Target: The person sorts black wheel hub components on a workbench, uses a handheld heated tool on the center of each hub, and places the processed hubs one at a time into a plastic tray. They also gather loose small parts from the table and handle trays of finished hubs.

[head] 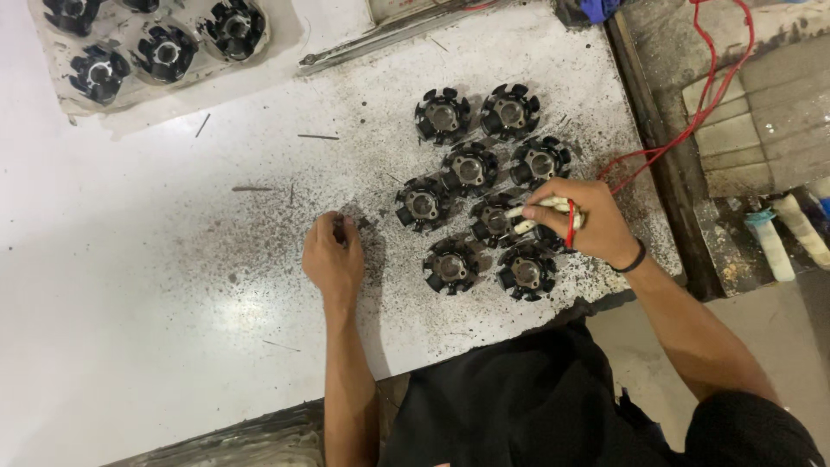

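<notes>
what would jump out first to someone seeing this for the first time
A cluster of black round parts sits on the stained white table, right of centre. The right hand holds a pale tool with a red wire over them, while the left hand rests on the table beside. More such parts lie top left.

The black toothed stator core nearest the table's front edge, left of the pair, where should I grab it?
Take that black round stator core by its outer toothed rim, from above and the left: it lies flat, neighbours crowd its right.
</notes>
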